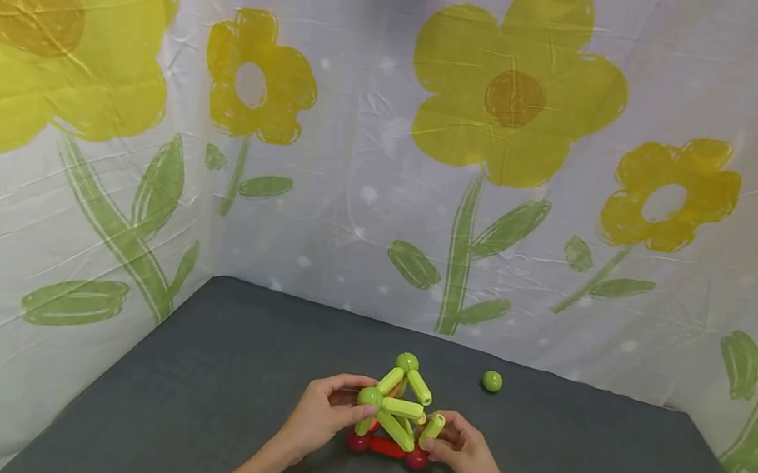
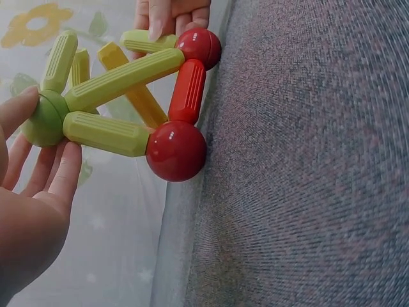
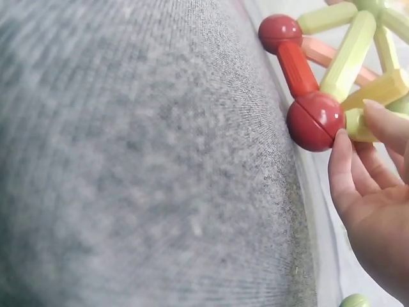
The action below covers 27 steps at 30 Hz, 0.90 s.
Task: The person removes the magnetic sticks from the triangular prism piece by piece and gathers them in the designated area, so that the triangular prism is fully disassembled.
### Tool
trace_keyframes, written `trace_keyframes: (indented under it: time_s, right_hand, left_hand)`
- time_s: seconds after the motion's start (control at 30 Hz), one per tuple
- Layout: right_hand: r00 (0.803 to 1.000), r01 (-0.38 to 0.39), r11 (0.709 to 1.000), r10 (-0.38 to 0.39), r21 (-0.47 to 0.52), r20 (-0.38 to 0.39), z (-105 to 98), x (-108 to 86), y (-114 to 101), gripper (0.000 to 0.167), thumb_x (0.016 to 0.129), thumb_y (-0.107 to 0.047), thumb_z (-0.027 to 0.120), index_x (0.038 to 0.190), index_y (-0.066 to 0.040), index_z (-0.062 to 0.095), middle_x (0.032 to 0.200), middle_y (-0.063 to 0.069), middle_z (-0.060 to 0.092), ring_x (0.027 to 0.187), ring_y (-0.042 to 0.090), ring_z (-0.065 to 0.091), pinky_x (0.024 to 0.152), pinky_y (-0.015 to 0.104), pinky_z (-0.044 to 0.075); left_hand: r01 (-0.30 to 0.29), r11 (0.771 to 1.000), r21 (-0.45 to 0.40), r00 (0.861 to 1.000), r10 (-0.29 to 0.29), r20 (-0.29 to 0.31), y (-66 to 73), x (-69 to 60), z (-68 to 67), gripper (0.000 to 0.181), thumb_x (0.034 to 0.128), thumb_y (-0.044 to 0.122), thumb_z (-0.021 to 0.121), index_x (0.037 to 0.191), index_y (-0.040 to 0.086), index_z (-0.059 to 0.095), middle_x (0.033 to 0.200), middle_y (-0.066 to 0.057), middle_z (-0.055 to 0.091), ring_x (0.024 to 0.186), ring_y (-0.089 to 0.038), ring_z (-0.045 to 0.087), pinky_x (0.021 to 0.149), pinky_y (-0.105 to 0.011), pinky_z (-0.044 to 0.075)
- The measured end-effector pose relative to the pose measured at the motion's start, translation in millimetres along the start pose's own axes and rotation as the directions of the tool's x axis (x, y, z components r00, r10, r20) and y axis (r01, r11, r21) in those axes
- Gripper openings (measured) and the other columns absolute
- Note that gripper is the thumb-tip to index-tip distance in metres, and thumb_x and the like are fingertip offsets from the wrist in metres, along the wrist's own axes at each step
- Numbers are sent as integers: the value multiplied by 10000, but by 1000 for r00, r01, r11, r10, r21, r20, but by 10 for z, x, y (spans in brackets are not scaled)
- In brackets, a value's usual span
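From my end, the red balls (image 2: 176,151) look like glossy, smooth plastic. The green rods (image 2: 128,80) seem ridged plastic; the tabletop (image 1: 232,380), matt cloth.

Up at the wearer's brow, the head camera looks forward and down from above and behind both grips, the farthest off of the three: the left hand (image 1: 323,414) and right hand (image 1: 471,460) come out small and low, with the flowered cloth (image 1: 343,222) rising beyond them. The left wrist camera peers from close in, past the left hand's grip on the green ball (image 2: 47,119) and across to the right hand, rolled sideways so the grey tabletop (image 2: 307,160) stands up along its right. Just as near, the right wrist one is rolled the opposite way, tabletop at its left, facing past the right hand's grip on the green stick (image 3: 359,126) towards that ball. Both close views, and the head view too, share the red balls (image 2: 177,151) and red stick (image 2: 188,93) low beside the grips.
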State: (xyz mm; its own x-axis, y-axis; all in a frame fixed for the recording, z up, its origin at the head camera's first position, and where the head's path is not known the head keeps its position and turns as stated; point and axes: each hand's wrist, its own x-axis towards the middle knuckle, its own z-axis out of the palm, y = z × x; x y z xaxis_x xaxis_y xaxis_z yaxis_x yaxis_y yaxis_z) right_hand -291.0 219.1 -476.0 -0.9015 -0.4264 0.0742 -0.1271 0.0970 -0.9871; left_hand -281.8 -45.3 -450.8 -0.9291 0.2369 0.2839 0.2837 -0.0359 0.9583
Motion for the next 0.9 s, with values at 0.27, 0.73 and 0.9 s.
trace_keyframes:
  time_s: [0.27,0.73,0.9]
  right_hand:
    - [995,81,996,-82,-26,-54,-16,7,-14,428,920,-65,629,1261,107,434,1152,217,601,994,228,641,769,380,549]
    - [929,-62,993,95,104,-357,-55,61,-38,448,938,-51,601,1317,107,421,1020,161,621,875,209,635,778,341,546]
    - [890,-80,975,164,209,-425,-163,52,-7,429,967,-78,564,1315,103,391,1019,126,624,895,201,652,801,336,538]
  left_hand:
    - [7,1000,-1,1000,-7,6,-10,5,2,384,848,52,722,1205,-37,614,1169,-169,606,1046,-302,606,786,-272,535]
    - [8,1000,-6,1000,-8,-4,73,-35,-15,376,839,56,732,1190,-31,626,1156,-169,613,1050,-323,601,806,-274,529]
    - [7,1000,11,1000,-7,-6,293,-106,1,361,845,37,721,1172,-76,616,1138,-195,613,1045,-363,595,808,-278,529]
